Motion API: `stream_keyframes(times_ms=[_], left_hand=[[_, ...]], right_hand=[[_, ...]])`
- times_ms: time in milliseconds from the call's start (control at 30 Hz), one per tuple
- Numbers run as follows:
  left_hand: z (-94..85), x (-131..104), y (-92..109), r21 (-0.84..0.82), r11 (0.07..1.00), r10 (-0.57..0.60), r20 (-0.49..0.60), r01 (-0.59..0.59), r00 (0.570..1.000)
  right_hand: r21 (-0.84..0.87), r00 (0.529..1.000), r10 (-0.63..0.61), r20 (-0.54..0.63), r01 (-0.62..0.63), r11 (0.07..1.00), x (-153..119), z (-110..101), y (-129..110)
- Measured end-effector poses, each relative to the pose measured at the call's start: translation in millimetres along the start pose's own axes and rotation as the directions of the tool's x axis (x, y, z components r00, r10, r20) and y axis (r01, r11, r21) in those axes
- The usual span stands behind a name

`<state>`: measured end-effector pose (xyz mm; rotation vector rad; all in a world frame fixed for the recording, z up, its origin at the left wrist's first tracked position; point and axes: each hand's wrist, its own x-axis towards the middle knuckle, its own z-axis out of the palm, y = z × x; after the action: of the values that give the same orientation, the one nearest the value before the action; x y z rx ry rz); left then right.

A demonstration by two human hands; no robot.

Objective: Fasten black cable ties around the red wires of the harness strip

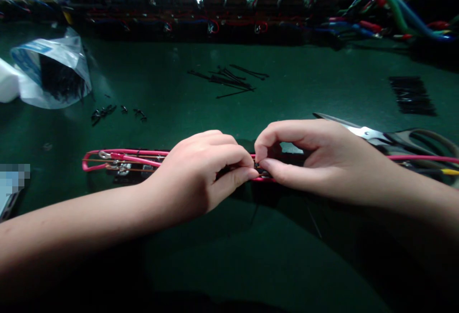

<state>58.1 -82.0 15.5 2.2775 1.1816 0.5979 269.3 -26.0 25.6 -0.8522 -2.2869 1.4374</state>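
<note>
A long, narrow wiring assembly (124, 166) with pink-red wires (143, 152) lies across the bench in front of me. Over its middle, my left hand (206, 169) is closed, thumb and forefinger pinched together. Facing it, my right hand (311, 157) also pinches, its fingertips almost meeting the left ones. Between them shows a small black piece that looks like a cable tie (256, 164), mostly hidden by the fingers. Scissors (366, 133) lie partly behind my right hand, blades towards the left. A metal ring terminal (104, 155) sits at the assembly's left end.
Loose black cable ties (231, 81) lie beyond my hands, and a neat bundle (412, 95) rests at right. Small black clippings (103, 113) lie left, near an open plastic bag (53, 71) of black pieces. A large wired assembly (215, 5) spans the back.
</note>
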Motion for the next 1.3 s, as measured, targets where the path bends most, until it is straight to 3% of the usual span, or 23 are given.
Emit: stream_keyframes(times_ms=[933,1300], left_hand=[[1.3,-1.7,-0.7,-0.005,0.999,0.032,-0.018,-0.032,0.999],[-1.3,-1.3,3.6,-0.075,0.997,-0.029,-0.067,0.024,0.997]], right_hand=[[0.016,0.999,-0.044,0.023,0.043,0.999,0.0,-0.1,-0.4],[-0.006,0.997,-0.077,0.02,0.077,0.997,-2.6,0.4,2.1]])
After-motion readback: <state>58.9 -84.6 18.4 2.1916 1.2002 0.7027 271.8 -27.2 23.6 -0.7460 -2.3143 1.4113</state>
